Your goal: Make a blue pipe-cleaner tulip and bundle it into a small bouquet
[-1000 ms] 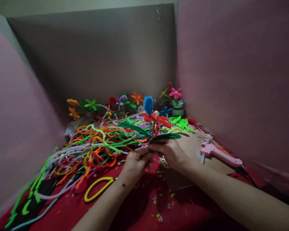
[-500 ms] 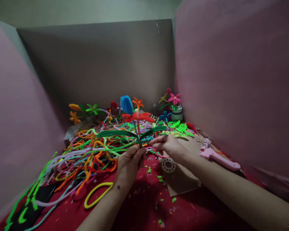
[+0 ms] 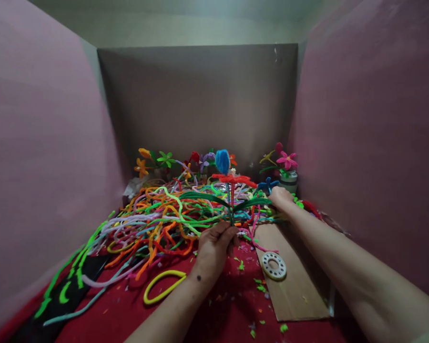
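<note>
My left hand (image 3: 216, 243) is closed around the stems of a pipe-cleaner flower bunch, held upright. In the bunch are a blue tulip-shaped bloom (image 3: 222, 162), a red open-petalled flower (image 3: 234, 179) and long dark green leaves (image 3: 252, 202) spreading to both sides. My right hand (image 3: 281, 196) reaches to the back right, by a small dark blue pipe-cleaner flower (image 3: 268, 185). Its fingers are turned away from me, so whether they touch that flower is hidden.
A tangled heap of colourful pipe cleaners (image 3: 153, 224) covers the left and middle. A tape roll (image 3: 273, 266) lies on a cardboard piece (image 3: 300, 297). Finished flowers stand along the back, some in a small pot (image 3: 288, 182). Pink panels (image 3: 372, 119) wall both sides.
My right hand has moved away from the bunch, forward and right to the dark blue flower. My left hand still holds the bunch. The view has shifted left.
</note>
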Available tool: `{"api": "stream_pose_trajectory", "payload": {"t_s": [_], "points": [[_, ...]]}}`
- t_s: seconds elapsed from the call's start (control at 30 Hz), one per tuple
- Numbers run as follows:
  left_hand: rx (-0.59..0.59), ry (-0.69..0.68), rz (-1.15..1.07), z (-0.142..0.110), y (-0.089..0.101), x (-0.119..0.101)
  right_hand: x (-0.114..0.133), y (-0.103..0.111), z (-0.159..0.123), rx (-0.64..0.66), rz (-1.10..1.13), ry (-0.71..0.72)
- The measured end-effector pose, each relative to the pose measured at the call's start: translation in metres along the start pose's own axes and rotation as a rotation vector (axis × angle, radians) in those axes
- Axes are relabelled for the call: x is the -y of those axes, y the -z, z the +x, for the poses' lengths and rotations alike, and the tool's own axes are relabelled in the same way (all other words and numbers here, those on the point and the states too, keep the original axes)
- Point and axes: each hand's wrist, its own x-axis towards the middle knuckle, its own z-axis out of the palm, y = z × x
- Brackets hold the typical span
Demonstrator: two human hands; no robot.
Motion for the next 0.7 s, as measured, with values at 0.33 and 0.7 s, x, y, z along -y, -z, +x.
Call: {"api": "stream_pose_trajectory", "payload": {"t_s": [0.33, 0.7], "points": [[0.029, -0.010, -0.039, 0.004, 0.003, -0.002, 0.002, 0.025, -0.016, -0.049, 0.430, 0.087], [-0.096, -0.077, -0.042, 0.005, 0.002, 0.000, 0.005, 0.044, -0.133, 0.185, 1.197, 0.487]]}}
